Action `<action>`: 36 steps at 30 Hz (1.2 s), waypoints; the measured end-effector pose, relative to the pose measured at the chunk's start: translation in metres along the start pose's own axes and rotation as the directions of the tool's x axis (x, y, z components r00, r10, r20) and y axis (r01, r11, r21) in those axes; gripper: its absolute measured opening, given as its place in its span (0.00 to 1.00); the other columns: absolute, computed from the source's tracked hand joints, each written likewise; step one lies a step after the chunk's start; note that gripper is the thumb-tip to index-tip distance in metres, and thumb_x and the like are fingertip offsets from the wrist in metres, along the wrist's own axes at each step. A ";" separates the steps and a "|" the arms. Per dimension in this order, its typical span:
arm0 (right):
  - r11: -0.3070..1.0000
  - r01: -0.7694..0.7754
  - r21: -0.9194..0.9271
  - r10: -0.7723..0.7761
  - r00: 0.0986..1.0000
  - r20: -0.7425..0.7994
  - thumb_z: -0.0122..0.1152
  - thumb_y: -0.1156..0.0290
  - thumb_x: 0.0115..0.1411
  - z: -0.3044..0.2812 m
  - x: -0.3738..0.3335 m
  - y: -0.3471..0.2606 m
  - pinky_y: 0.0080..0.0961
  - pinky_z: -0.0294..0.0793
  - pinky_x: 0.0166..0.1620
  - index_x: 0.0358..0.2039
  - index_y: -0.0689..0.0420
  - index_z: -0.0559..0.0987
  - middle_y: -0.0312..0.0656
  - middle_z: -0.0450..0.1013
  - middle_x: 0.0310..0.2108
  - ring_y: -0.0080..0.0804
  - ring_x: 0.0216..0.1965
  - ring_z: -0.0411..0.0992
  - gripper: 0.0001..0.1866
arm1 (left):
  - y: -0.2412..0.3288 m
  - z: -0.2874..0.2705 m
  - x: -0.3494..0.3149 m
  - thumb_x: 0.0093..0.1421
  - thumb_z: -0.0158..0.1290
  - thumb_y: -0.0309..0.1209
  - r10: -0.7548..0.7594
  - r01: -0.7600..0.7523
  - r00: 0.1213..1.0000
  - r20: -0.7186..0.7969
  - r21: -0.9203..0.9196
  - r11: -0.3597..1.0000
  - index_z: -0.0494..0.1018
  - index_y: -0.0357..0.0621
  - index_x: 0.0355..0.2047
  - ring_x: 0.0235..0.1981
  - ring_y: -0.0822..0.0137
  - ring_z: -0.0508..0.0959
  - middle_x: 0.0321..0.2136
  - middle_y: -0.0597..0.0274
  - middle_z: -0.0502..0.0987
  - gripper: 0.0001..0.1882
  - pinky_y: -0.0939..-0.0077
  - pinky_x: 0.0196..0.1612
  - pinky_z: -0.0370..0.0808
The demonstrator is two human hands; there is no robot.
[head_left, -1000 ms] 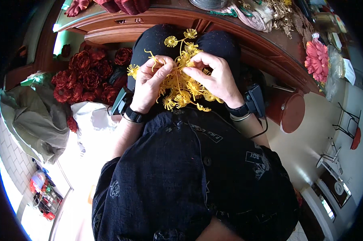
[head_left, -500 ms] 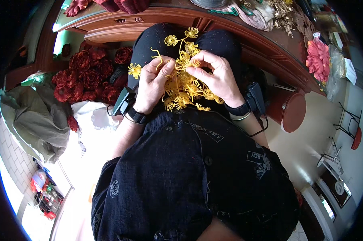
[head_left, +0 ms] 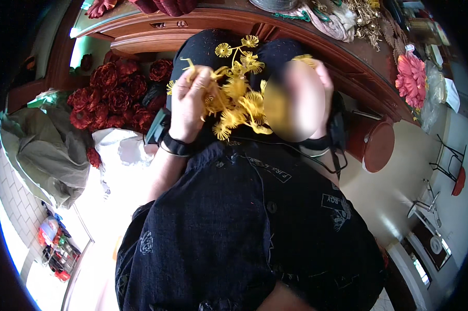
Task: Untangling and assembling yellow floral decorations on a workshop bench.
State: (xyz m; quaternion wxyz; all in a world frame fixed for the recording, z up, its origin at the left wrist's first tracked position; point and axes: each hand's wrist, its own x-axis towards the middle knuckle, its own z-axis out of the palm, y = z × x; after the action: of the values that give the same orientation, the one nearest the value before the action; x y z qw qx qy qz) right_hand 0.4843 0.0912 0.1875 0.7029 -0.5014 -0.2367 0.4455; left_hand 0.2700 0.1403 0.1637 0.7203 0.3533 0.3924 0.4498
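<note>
A bunch of yellow artificial flowers (head_left: 235,88) with fringed round heads and thin stems lies over my lap. My left hand (head_left: 187,111) is closed at the bunch's left side, gripping yellow stems whose tips stick out above the fingers. On the right, my right hand (head_left: 309,98) is raised apart from the middle of the bunch, and a blur covers much of it. A yellow flower head (head_left: 305,60) shows at its fingertips. Smaller flower heads (head_left: 223,50) reach toward the far end between my knees.
Dark red artificial flowers (head_left: 115,93) are heaped at the left, near a grey-green cloth (head_left: 47,145). A wooden cabinet (head_left: 203,26) stands in front of my knees. Pink-red petals (head_left: 412,78) rest on its right part. A round reddish-brown stool (head_left: 377,145) stands at the right.
My right hand has moved right, away from my left hand, with a yellow flower head at its fingers. My left hand has shifted slightly left and the bunch has moved between them.
</note>
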 end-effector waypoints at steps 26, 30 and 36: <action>0.478 0.586 -0.654 0.194 0.656 0.730 0.56 0.59 0.61 0.013 0.005 0.005 0.34 0.74 0.35 0.41 0.63 0.75 0.49 0.74 0.33 0.41 0.30 0.75 0.18 | 0.005 -0.001 -0.005 0.65 0.47 0.28 -0.075 0.074 0.996 0.043 0.019 0.997 0.73 0.38 0.35 0.26 0.77 0.71 0.25 0.68 0.71 0.07 0.83 0.32 0.69; 0.603 0.466 -0.648 0.298 0.622 0.724 0.59 0.60 0.60 0.017 0.009 0.015 0.34 0.73 0.39 0.38 0.63 0.75 0.48 0.75 0.33 0.42 0.34 0.75 0.17 | 0.004 -0.002 -0.005 0.65 0.48 0.28 -0.077 0.076 0.996 0.051 0.029 0.997 0.73 0.39 0.35 0.27 0.78 0.71 0.26 0.69 0.72 0.06 0.84 0.32 0.69; 0.730 0.311 -0.609 0.333 0.615 0.714 0.60 0.64 0.59 0.013 0.016 0.019 0.28 0.70 0.37 0.33 0.62 0.74 0.44 0.75 0.28 0.33 0.31 0.73 0.13 | 0.003 -0.009 -0.005 0.63 0.50 0.27 -0.087 0.084 0.994 0.063 0.052 0.995 0.74 0.41 0.33 0.27 0.81 0.71 0.28 0.71 0.74 0.05 0.86 0.32 0.69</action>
State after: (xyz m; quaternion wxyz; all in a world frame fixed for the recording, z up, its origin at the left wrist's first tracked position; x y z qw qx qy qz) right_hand 0.4742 0.1133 0.1735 0.2854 -0.4759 -0.6627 0.5028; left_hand 0.2600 0.1380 0.1632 0.7425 0.3685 0.3943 0.3969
